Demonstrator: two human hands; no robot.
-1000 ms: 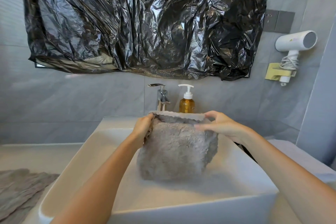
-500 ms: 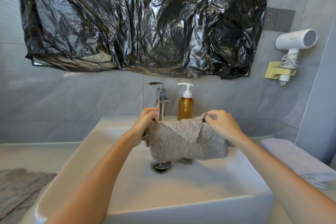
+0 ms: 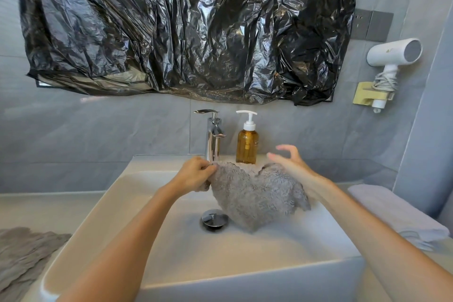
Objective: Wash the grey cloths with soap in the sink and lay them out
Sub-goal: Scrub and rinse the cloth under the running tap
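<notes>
Far left, on the counter: a second grey cloth (image 3: 24,250), crumpled and lying flat. My left hand (image 3: 195,174) pinches the top left corner of the fluffy grey cloth (image 3: 255,196). It hangs inside the white sink (image 3: 117,208), near the chrome tap (image 3: 212,137) and amber soap bottle (image 3: 247,147). Judgement: soft, limp, light while dry, heavier and saggy once wet; best held by both top corners. My right hand (image 3: 290,164) is released, fingers spread, at the right corner.

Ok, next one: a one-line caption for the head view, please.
Left hand grips a grey cloth over the white sink; right hand open near the soap bottle.
</notes>
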